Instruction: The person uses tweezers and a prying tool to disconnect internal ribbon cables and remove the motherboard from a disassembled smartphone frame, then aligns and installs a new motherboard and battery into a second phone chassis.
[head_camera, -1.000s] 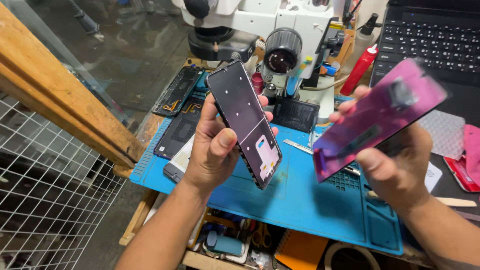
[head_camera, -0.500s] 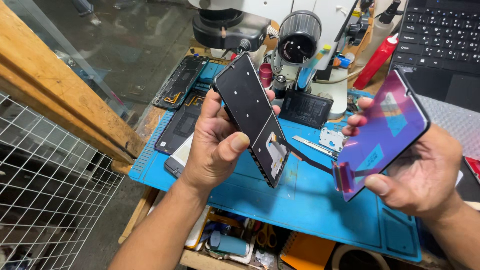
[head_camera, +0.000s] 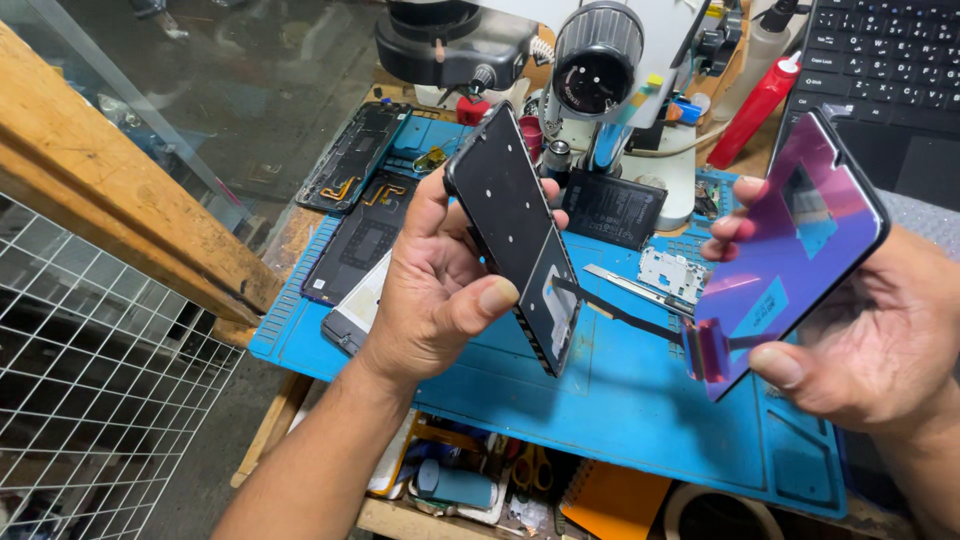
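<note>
At the centre of the frame the left hand grips a black phone frame edge-on, fingers closed around it. At right, the right hand clasps a purple-tinted screen panel, thumb on its lower edge. A thin flex ribbon spans between them above the blue mat on the worktop.

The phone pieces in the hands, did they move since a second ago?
A little. The right hand tilted the purple screen panel more upright and pulled it away from the black phone frame, so the thin flex ribbon now stretches between them. The left hand kept its grip on the frame. The blue mat, microscope and spare parts stayed put.
</note>
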